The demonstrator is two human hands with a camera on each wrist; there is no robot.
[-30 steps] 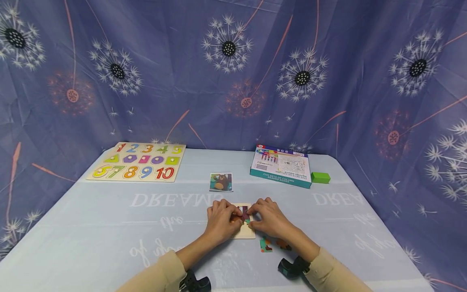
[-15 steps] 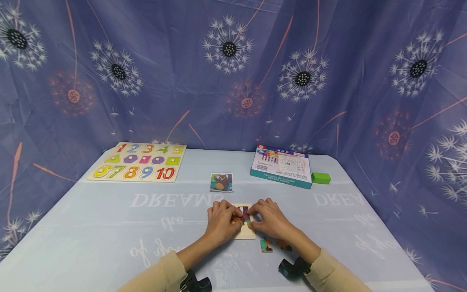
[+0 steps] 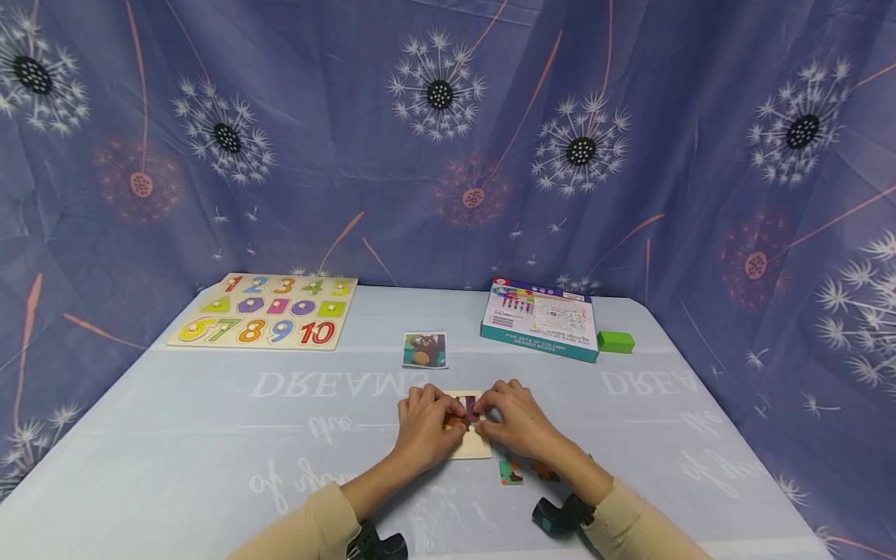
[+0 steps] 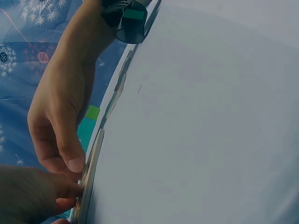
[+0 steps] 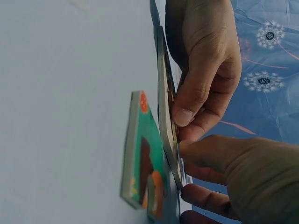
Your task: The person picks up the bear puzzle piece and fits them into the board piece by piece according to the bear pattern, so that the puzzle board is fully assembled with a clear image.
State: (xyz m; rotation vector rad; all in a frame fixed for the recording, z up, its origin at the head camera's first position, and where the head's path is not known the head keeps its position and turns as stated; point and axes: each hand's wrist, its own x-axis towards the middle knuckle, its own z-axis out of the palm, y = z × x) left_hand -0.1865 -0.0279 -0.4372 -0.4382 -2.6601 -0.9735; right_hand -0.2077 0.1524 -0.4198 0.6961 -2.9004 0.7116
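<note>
A small wooden puzzle board (image 3: 476,449) lies flat between both hands, with purple and brown puzzle pieces (image 3: 471,404) in its upper part. My left hand (image 3: 423,424) is over the board's left side, thumb and fingertips pinching a brownish piece that the fingers mostly cover. From the right, my right hand (image 3: 518,420) pinches a purple-brown piece between thumb and forefinger at the board's right edge. The fingertips of both hands nearly meet in the right wrist view. Below the right hand are loose pieces: a green one (image 3: 511,472) and a brown one (image 3: 544,470), partly hidden by the wrist.
A picture card of a bear (image 3: 424,351) lies beyond the board. Farther back are a number puzzle board (image 3: 262,311) on the left, a flat teal box (image 3: 539,319) on the right and a green block (image 3: 616,341) beside it. A patterned curtain (image 3: 315,155) hangs behind the table.
The piece at my right fingertips has shifted slightly; the green patch by the thumb no longer shows. A sliver of green now shows past the right forearm. The left hand stays put.
</note>
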